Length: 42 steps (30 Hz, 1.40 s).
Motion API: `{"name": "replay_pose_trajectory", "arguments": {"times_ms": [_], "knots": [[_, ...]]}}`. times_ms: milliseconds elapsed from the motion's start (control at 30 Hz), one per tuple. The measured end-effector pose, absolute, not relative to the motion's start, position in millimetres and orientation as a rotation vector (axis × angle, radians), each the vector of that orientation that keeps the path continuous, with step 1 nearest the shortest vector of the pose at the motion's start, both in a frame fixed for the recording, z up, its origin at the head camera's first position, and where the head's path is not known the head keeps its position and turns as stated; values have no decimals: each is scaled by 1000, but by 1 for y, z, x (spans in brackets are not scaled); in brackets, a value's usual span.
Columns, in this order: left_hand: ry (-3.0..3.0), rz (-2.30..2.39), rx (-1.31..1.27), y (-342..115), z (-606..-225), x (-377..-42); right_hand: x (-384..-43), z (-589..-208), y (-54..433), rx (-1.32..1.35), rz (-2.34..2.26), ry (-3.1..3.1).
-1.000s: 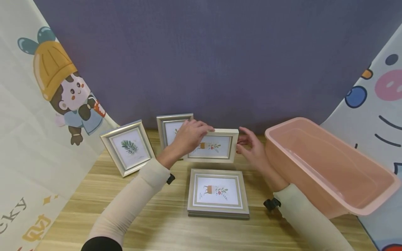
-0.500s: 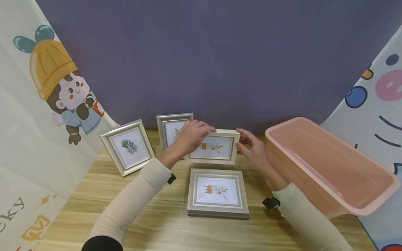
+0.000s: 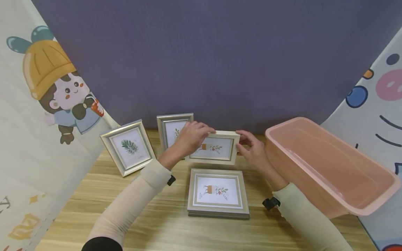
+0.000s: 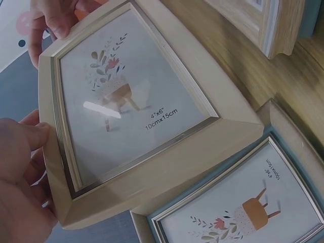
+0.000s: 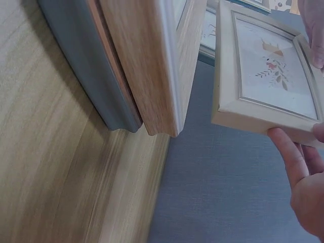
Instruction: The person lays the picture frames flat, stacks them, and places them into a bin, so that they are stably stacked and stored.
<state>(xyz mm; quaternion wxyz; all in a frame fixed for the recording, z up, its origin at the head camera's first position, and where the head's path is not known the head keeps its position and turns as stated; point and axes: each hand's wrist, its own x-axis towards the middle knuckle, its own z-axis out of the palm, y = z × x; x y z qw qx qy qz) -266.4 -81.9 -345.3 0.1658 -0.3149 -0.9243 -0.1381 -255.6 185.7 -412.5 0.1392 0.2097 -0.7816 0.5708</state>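
Observation:
A cream picture frame (image 3: pixel 216 148) with a potted-plant print stands upright on its long side in the head view, its lower edge just behind a stack of picture frames (image 3: pixel 218 209). My left hand (image 3: pixel 192 137) grips it at the top left, covering that corner. With thumb and fingers my right hand (image 3: pixel 252 150) pinches its right side edge. In the left wrist view the held picture frame (image 4: pixel 131 101) faces the camera, partly over another picture frame (image 4: pixel 243 202). The right wrist view shows its corner and the right hand (image 5: pixel 304 187) on its edge.
A picture frame with a green leaf (image 3: pixel 128 148) leans upright at the left. Another picture frame (image 3: pixel 168 134) stands behind my left hand. A pink plastic bin (image 3: pixel 307 188) is on the right of the wooden table (image 3: pixel 150 223), beside my right forearm. A dark cloth (image 3: pixel 220 69) hangs behind.
My right fingers, a little apart from the picture frame's right edge a second ago, have closed on it. The picture frame has shifted slightly right and down; the left hand stays on it.

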Motion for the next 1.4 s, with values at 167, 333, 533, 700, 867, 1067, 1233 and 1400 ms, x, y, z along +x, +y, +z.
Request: {"name": "replay_pose_trajectory", "arguments": {"times_ms": [167, 333, 533, 700, 867, 1067, 1233, 1400], "knots": [[-2649, -417, -890, -82, -345, -266, -256, -413, 187, 620, 1637, -2241], [-2682, -431, -860, -85, -342, -267, -255, -412, 188, 627, 1620, -2225], [-2634, -485, -834, -96, -344, -270, -255, -414, 194, 627, 1675, -2182], [-2594, -582, -853, -111, -348, -272, -255, -416, 201, 633, 1710, -2182], [-2595, -778, -902, -123, -352, -275, -253, -418, 208, 628, 1730, -2169], [-2695, -1018, -884, -132, -355, -273, -251, -419, 213, 656, 1738, -2159], [-2723, -1189, -846, -136, -357, -274, -252, -422, 214, 699, 1715, -2142], [-2733, -1347, -842, -141, -359, -279, -252, -424, 214, 718, 1714, -2116]]}}
